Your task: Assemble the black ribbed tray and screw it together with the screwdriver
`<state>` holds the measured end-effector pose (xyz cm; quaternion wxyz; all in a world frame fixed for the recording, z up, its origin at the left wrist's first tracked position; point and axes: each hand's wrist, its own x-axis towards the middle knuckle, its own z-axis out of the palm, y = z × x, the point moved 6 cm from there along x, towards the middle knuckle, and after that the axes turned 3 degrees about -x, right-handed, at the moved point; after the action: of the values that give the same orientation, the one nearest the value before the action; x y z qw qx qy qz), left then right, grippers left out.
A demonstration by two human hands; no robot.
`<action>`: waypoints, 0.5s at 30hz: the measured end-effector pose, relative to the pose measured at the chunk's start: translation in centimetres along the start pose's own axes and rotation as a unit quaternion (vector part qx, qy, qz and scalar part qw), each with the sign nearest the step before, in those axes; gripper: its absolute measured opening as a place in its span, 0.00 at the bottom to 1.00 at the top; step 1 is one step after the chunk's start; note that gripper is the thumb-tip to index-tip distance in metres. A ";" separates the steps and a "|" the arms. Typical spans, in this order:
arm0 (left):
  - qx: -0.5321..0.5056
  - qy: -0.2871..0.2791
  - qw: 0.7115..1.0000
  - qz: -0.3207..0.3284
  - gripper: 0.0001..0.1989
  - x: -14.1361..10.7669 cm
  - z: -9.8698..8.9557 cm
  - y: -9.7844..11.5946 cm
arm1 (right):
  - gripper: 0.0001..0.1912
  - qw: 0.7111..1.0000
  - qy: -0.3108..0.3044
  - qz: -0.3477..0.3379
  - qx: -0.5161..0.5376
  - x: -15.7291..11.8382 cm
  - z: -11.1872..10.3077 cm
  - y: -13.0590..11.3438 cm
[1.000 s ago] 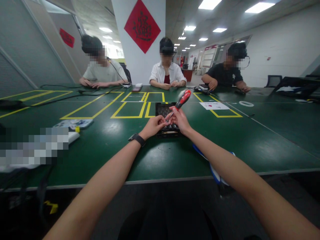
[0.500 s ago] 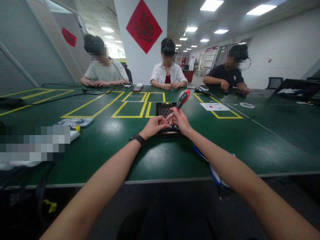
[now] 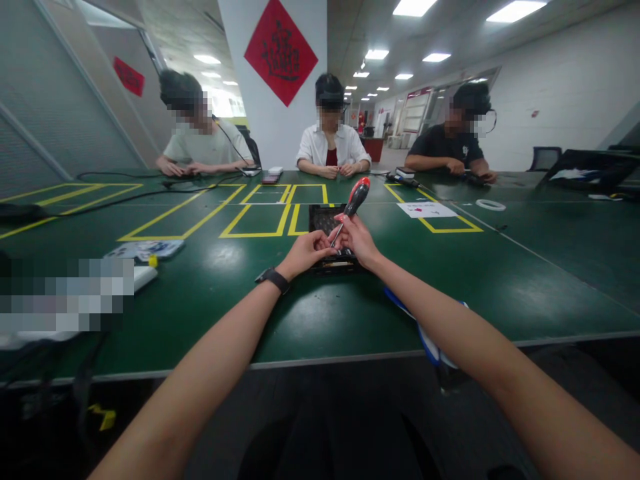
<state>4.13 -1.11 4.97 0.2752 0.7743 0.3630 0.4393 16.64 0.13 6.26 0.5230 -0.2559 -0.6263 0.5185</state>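
Right hand (image 3: 356, 240): fingers closed around red-and-black screwdriver (image 3: 357, 196), shaft slanting down to left hand (image 3: 311, 253), fingertips pinched at its tip. Both over open black case (image 3: 320, 215) on green worktop (image 3: 320, 320).

Hands (image 3: 333, 248) at red-black screwdriver (image 3: 357, 198), over black case (image 3: 334, 266).

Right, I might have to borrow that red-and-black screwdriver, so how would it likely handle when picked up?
The screwdriver should feel stiff, as its shaft looks straight and metallic. It's probably handle-heavy, the grip being much thicker than the shaft. If pushed on the tabletop it might roll, since the grip looks rounded.
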 end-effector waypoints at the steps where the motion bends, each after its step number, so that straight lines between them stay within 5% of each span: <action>1: 0.004 -0.004 1.000 -0.001 0.16 0.0 0.0 -0.1 | 0.17 1.000 -0.001 0.003 0.000 0.0 0.0 0.0; 15: 0.012 -0.013 1.000 0.006 0.17 -0.1 0.2 -0.1 | 0.18 1.000 0.024 0.009 0.013 0.0 -0.4 0.1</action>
<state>4.24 -1.18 4.74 0.2679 0.7854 0.3597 0.4267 16.99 0.29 6.16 0.5366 -0.2669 -0.6042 0.5252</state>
